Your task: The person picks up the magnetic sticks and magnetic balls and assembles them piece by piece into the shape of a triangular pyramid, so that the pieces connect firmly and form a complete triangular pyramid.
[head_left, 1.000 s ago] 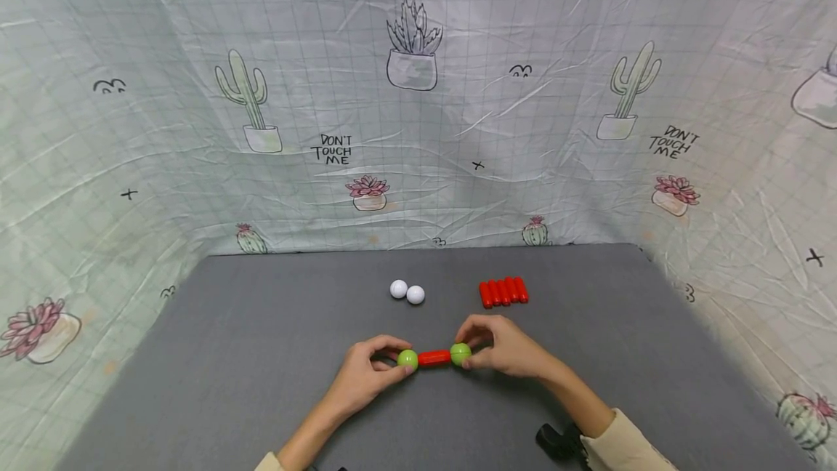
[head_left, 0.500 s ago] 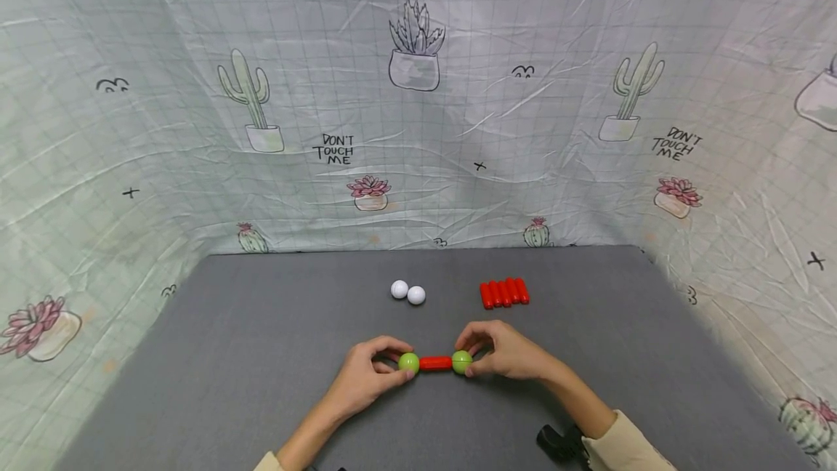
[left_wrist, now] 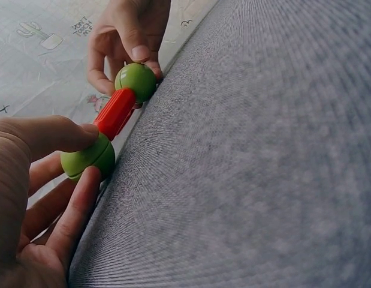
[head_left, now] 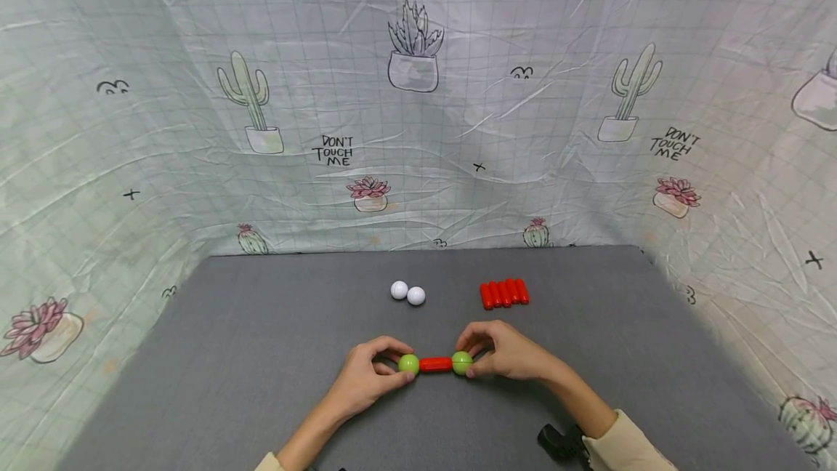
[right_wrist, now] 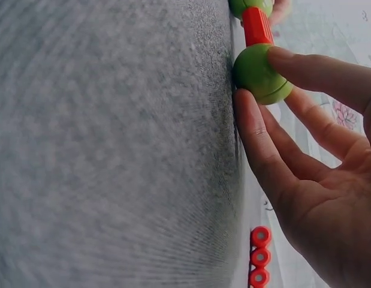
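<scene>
A short red rod point(head_left: 435, 364) joins two green balls end to end, low over the grey table. My left hand point(head_left: 368, 375) pinches the left green ball point(head_left: 408, 364) between thumb and fingers. On the other end, the right green ball point(head_left: 462, 363) is held the same way by my right hand point(head_left: 506, 352). In the left wrist view the ridged red rod point(left_wrist: 115, 113) meets both balls. The right wrist view shows my right thumb on top of its green ball point(right_wrist: 257, 71), with a fingertip underneath near the cloth.
Two white balls point(head_left: 407, 293) sit side by side farther back on the grey table point(head_left: 275, 325). Right of them lies a row of several red rods point(head_left: 504, 294). A black object point(head_left: 558, 442) is by my right sleeve. Patterned cloth point(head_left: 458, 129) hangs behind and at both sides.
The joined balls and rod have shifted slightly toward me and levelled since one second ago, both hands keeping their grip. In the last half second almost nothing moves.
</scene>
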Action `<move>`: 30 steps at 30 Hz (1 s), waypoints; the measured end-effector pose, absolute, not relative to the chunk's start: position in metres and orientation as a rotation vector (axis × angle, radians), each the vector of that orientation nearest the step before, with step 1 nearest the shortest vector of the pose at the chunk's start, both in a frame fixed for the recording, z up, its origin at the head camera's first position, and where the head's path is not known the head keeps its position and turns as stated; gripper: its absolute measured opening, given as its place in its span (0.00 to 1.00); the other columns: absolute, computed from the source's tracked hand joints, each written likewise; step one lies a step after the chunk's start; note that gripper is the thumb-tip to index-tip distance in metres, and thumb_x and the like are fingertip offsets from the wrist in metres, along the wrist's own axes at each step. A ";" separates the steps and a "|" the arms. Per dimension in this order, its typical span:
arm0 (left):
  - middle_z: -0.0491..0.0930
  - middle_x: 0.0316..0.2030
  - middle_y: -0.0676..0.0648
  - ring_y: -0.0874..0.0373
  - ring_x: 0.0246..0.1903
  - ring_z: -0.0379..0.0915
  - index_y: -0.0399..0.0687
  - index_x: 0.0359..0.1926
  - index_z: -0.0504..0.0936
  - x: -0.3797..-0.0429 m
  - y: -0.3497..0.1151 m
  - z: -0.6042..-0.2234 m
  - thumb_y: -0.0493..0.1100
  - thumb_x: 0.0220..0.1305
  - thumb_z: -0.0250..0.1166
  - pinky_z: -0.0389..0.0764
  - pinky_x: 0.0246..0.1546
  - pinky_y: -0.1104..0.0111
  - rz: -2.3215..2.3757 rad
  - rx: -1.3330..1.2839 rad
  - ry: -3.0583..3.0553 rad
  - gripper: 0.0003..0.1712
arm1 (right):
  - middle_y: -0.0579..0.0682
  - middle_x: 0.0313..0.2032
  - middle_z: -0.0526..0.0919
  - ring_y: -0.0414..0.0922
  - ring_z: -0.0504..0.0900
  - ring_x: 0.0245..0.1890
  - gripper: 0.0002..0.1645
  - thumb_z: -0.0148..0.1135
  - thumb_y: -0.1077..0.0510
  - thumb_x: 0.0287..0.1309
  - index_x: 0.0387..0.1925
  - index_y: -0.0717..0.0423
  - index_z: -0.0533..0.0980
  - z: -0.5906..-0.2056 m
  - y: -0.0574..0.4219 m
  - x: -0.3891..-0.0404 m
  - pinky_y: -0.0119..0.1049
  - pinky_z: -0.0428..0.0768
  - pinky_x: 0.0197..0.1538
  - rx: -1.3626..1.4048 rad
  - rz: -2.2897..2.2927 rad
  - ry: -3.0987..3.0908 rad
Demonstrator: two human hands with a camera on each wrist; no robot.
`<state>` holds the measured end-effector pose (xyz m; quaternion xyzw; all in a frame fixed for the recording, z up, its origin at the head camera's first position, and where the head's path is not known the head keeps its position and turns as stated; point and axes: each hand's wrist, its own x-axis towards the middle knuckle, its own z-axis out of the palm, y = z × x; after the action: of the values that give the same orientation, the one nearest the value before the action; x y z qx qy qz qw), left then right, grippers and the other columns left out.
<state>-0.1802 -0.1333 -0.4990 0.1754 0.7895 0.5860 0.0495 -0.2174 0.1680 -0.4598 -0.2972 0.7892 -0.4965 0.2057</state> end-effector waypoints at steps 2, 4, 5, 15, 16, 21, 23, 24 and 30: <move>0.86 0.43 0.41 0.63 0.34 0.82 0.45 0.50 0.87 -0.180 -0.133 -0.499 0.42 0.55 0.80 0.84 0.35 0.74 1.782 0.529 2.405 0.21 | 0.60 0.46 0.87 0.52 0.86 0.48 0.20 0.77 0.65 0.53 0.49 0.62 0.81 -0.459 0.169 -0.218 0.33 0.85 0.51 -0.821 -1.388 2.186; 0.86 0.43 0.41 0.63 0.33 0.82 0.45 0.50 0.87 -0.180 -0.133 -0.498 0.42 0.55 0.80 0.84 0.34 0.74 1.782 0.521 2.406 0.21 | 0.61 0.47 0.87 0.53 0.86 0.49 0.21 0.77 0.65 0.53 0.49 0.62 0.81 -0.458 0.170 -0.218 0.31 0.85 0.50 -0.814 -1.390 2.176; 0.86 0.43 0.41 0.63 0.33 0.82 0.45 0.50 0.87 -0.180 -0.133 -0.498 0.42 0.55 0.80 0.84 0.34 0.74 1.784 0.519 2.405 0.21 | 0.61 0.47 0.86 0.53 0.86 0.49 0.21 0.76 0.65 0.54 0.49 0.62 0.81 -0.458 0.170 -0.219 0.30 0.85 0.50 -0.812 -1.392 2.170; 0.86 0.43 0.41 0.63 0.32 0.83 0.45 0.49 0.87 -0.180 -0.133 -0.500 0.41 0.55 0.80 0.84 0.34 0.74 1.790 0.529 2.404 0.20 | 0.62 0.45 0.85 0.53 0.87 0.43 0.18 0.66 0.58 0.69 0.51 0.70 0.78 -0.450 0.182 -0.224 0.43 0.89 0.48 -0.733 -1.458 2.198; 0.86 0.43 0.41 0.63 0.32 0.83 0.45 0.49 0.87 -0.180 -0.133 -0.500 0.41 0.55 0.80 0.84 0.34 0.74 1.790 0.532 2.407 0.20 | 0.62 0.45 0.85 0.55 0.87 0.43 0.19 0.66 0.59 0.69 0.51 0.71 0.78 -0.449 0.184 -0.225 0.44 0.89 0.48 -0.723 -1.472 2.207; 0.86 0.43 0.40 0.63 0.31 0.82 0.45 0.49 0.87 -0.180 -0.133 -0.499 0.42 0.55 0.80 0.84 0.33 0.74 1.786 0.528 2.405 0.20 | 0.63 0.44 0.84 0.56 0.86 0.42 0.20 0.66 0.60 0.68 0.52 0.73 0.76 -0.442 0.199 -0.230 0.45 0.88 0.49 -0.691 -1.496 2.287; 0.86 0.43 0.41 0.63 0.31 0.82 0.45 0.50 0.87 -0.179 -0.133 -0.499 0.41 0.55 0.80 0.84 0.33 0.74 1.784 0.519 2.404 0.21 | 0.63 0.43 0.84 0.56 0.87 0.41 0.20 0.67 0.60 0.68 0.53 0.73 0.77 -0.439 0.206 -0.233 0.44 0.88 0.48 -0.675 -1.500 2.327; 0.86 0.43 0.40 0.63 0.31 0.82 0.44 0.50 0.87 -0.179 -0.133 -0.499 0.41 0.55 0.80 0.84 0.33 0.74 1.784 0.518 2.404 0.21 | 0.64 0.44 0.84 0.56 0.87 0.41 0.21 0.67 0.60 0.68 0.53 0.73 0.76 -0.437 0.210 -0.234 0.44 0.88 0.48 -0.664 -1.505 2.342; 0.86 0.43 0.40 0.63 0.31 0.82 0.44 0.50 0.87 -0.180 -0.132 -0.499 0.42 0.55 0.80 0.84 0.34 0.74 1.789 0.527 2.400 0.21 | 0.69 0.50 0.82 0.57 0.86 0.44 0.22 0.67 0.60 0.67 0.55 0.73 0.75 -0.429 0.224 -0.240 0.48 0.88 0.47 -0.557 -1.538 2.439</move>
<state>-0.1802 -0.1325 -0.4991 0.1731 0.7885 0.5879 0.0511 -0.2400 0.2237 -0.4290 -0.1888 0.8261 -0.5210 0.1023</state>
